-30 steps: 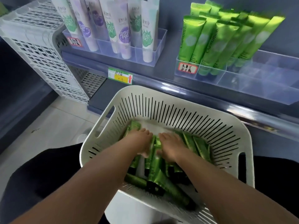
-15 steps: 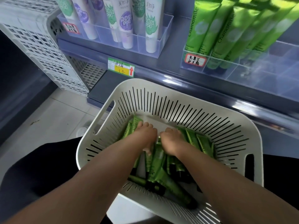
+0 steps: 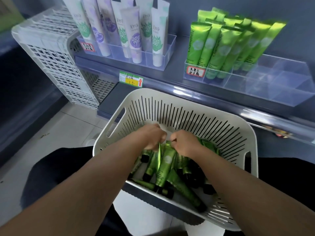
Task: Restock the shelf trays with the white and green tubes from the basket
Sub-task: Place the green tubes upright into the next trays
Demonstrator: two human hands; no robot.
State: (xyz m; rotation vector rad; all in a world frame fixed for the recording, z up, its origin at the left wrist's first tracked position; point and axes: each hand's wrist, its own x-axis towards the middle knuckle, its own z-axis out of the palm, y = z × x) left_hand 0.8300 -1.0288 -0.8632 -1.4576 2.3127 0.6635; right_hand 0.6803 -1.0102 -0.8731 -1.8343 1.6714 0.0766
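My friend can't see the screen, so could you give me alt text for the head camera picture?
Both hands, left hand and right hand, grip green tubes inside a white slotted basket. On the shelf behind it stand a clear tray of white tubes and a clear tray of upright green tubes.

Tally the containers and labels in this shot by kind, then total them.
clear shelf trays: 2
white slotted basket: 1
white lattice crate: 1
handwritten tray labels: 2
shelf-edge price tag: 1
Total: 7
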